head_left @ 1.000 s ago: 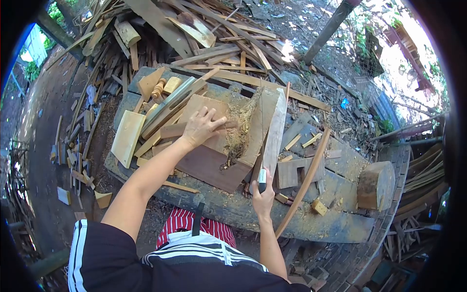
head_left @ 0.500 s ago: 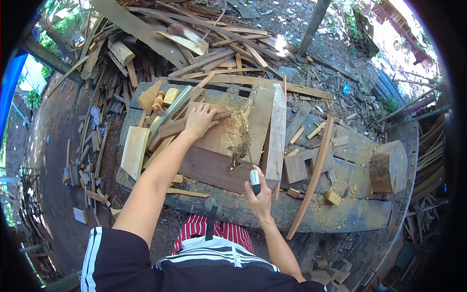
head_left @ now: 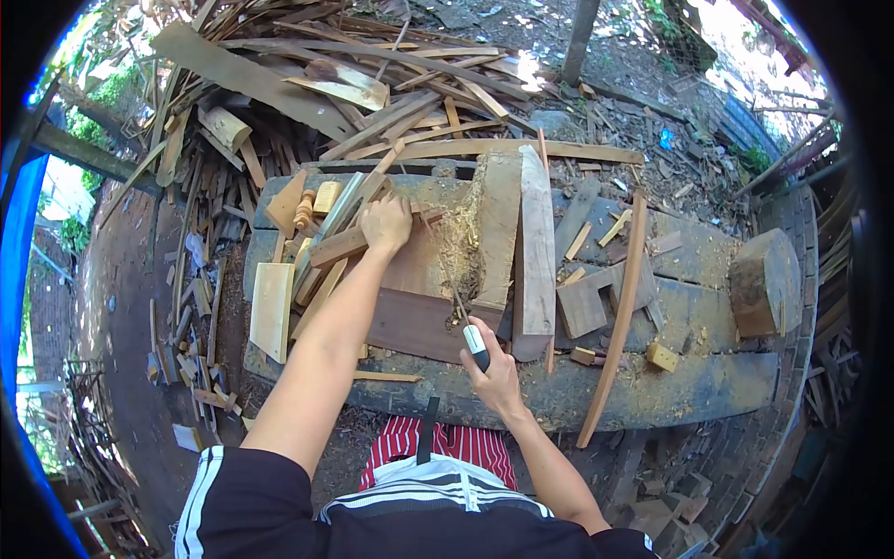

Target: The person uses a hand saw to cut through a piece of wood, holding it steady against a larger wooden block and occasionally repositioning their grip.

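Note:
My right hand [head_left: 495,380] is closed round the white and black handle of a tool [head_left: 475,343], whose thin dark shaft points up to the rough, crumbly edge of a wide board [head_left: 410,265]. My left hand [head_left: 386,224] is closed at the board's upper left, beside a small wood block [head_left: 337,248]; whatever its fingers grip is hidden. A dark brown plank [head_left: 410,324] lies below the board. Right of the rough edge are a light board [head_left: 498,224] and a long grey piece [head_left: 537,252].
The worn workbench [head_left: 698,382] carries a curved strip [head_left: 616,326], a notched block [head_left: 587,305], a thick wood block [head_left: 764,282] at the right and a turned spindle [head_left: 304,211] at the left. Scrap wood [head_left: 363,88] is heaped behind it.
My left hand has curled its fingers, which lay flatter before. My right hand has shifted slightly with the tool. The whole view has moved a little.

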Action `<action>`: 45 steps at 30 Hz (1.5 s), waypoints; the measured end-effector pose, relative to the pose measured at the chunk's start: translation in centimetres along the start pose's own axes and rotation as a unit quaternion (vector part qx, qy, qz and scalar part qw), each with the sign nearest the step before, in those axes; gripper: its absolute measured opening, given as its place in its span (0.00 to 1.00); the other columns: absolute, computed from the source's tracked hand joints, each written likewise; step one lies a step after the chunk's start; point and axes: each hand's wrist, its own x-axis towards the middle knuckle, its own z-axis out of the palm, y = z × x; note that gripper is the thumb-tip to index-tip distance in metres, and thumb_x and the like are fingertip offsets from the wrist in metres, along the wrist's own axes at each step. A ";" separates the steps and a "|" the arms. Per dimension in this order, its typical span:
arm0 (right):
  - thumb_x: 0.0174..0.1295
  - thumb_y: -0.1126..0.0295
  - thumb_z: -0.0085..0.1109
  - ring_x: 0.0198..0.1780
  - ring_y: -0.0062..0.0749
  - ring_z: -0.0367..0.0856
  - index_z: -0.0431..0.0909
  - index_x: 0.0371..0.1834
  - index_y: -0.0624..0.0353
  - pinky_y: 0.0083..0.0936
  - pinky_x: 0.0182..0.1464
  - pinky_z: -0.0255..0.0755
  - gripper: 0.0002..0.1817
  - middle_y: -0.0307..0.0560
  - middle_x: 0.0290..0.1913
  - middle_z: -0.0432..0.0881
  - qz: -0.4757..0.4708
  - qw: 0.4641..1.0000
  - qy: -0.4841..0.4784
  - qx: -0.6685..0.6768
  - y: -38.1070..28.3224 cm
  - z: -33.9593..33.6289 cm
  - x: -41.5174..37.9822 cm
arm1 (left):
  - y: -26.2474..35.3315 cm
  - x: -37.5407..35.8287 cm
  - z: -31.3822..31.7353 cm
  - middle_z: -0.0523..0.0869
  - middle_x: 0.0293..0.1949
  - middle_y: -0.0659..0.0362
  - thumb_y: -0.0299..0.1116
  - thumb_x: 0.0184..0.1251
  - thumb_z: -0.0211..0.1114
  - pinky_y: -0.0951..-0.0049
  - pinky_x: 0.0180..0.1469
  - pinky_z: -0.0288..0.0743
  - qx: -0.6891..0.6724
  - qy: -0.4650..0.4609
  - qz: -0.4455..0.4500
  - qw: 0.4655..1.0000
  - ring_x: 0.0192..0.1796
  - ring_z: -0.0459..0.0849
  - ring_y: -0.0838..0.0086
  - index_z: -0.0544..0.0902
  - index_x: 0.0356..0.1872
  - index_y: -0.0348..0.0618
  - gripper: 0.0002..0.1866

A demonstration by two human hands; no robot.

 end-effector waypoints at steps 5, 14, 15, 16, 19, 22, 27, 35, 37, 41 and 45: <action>0.66 0.63 0.63 0.41 0.60 0.87 0.66 0.74 0.49 0.42 0.40 0.80 0.32 0.62 0.41 0.87 -0.015 1.000 0.009 -0.001 0.0 -0.2 0.0 | 0.8 0.3 1.5 0.89 0.45 0.53 0.42 0.75 0.50 0.54 0.54 0.76 0.043 0.032 -0.018 0.998 0.50 0.87 0.57 0.88 0.37 0.45 0.19; 0.65 0.63 0.64 0.41 0.61 0.87 0.66 0.74 0.47 0.44 0.39 0.80 0.33 0.63 0.38 0.87 0.032 0.999 -0.004 0.009 0.1 0.4 -1.5 | 0.9 0.7 0.2 0.90 0.42 0.52 0.40 0.74 0.50 0.53 0.54 0.77 0.054 -0.009 -0.005 0.998 0.47 0.88 0.57 0.88 0.37 0.43 0.19; 0.65 0.63 0.63 0.40 0.59 0.88 0.67 0.73 0.49 0.42 0.39 0.79 0.32 0.62 0.39 0.86 0.019 1.000 -0.001 0.007 0.2 0.3 -1.6 | 0.8 0.6 0.4 0.90 0.42 0.52 0.41 0.74 0.50 0.54 0.54 0.77 0.061 0.006 0.009 0.998 0.47 0.87 0.57 0.88 0.37 0.43 0.19; 0.66 0.64 0.63 0.39 0.57 0.88 0.67 0.72 0.51 0.39 0.39 0.79 0.31 0.62 0.39 0.86 0.006 1.000 0.002 0.006 0.3 0.1 -1.6 | 0.6 0.5 0.5 0.90 0.42 0.52 0.41 0.74 0.50 0.54 0.54 0.77 0.069 0.022 0.022 0.997 0.47 0.87 0.57 0.88 0.38 0.43 0.19; 0.64 0.62 0.66 0.40 0.59 0.88 0.66 0.74 0.47 0.44 0.39 0.80 0.34 0.61 0.38 0.87 0.008 1.000 -0.014 -0.007 0.8 -0.5 -2.2 | 0.4 0.2 0.3 0.89 0.43 0.53 0.40 0.73 0.51 0.54 0.54 0.77 0.062 0.026 0.031 0.997 0.48 0.87 0.58 0.87 0.40 0.45 0.16; 0.63 0.62 0.67 0.40 0.56 0.88 0.67 0.73 0.47 0.42 0.39 0.81 0.34 0.59 0.39 0.88 -0.032 0.997 -0.002 -0.070 0.5 -1.0 -2.4 | 0.1 0.1 0.3 0.88 0.44 0.54 0.39 0.72 0.53 0.54 0.53 0.77 0.078 0.014 0.040 0.996 0.50 0.86 0.59 0.87 0.42 0.46 0.14; 0.63 0.63 0.67 0.40 0.53 0.89 0.68 0.73 0.49 0.40 0.39 0.81 0.34 0.57 0.40 0.88 -0.037 0.996 0.004 -0.085 0.3 -0.9 -2.3 | 0.4 -0.1 -0.2 0.88 0.45 0.55 0.38 0.70 0.54 0.55 0.53 0.78 0.074 0.002 0.023 0.997 0.50 0.86 0.59 0.87 0.41 0.46 0.13; 0.64 0.65 0.65 0.38 0.53 0.89 0.67 0.74 0.50 0.38 0.40 0.80 0.33 0.56 0.36 0.87 0.028 0.999 -0.023 0.034 0.2 -1.1 -2.3 | 0.3 0.1 0.0 0.89 0.40 0.50 0.45 0.74 0.50 0.50 0.49 0.79 0.032 0.018 0.017 0.999 0.45 0.87 0.52 0.87 0.38 0.44 0.20; 0.64 0.66 0.65 0.38 0.55 0.89 0.67 0.74 0.51 0.39 0.41 0.80 0.33 0.58 0.36 0.87 0.015 0.999 -0.018 0.031 0.8 -1.2 -2.4 | 0.9 0.1 -0.8 0.89 0.40 0.53 0.42 0.72 0.51 0.54 0.51 0.79 0.038 0.009 -0.010 0.999 0.45 0.87 0.56 0.88 0.36 0.43 0.19; 0.64 0.66 0.65 0.41 0.56 0.89 0.67 0.74 0.51 0.39 0.42 0.80 0.33 0.59 0.39 0.87 -0.005 1.000 -0.016 0.018 1.3 -1.0 -3.3 | 0.9 0.0 -0.4 0.90 0.40 0.53 0.42 0.72 0.52 0.55 0.51 0.80 0.042 0.017 -0.023 0.999 0.45 0.87 0.56 0.88 0.37 0.43 0.18; 0.64 0.66 0.66 0.44 0.57 0.88 0.67 0.74 0.50 0.40 0.44 0.81 0.34 0.60 0.40 0.88 -0.002 1.000 -0.016 -0.004 1.0 -0.9 -3.4 | 1.3 0.0 -0.6 0.90 0.40 0.54 0.40 0.71 0.54 0.56 0.51 0.80 0.053 0.019 -0.032 0.998 0.45 0.87 0.57 0.88 0.38 0.43 0.16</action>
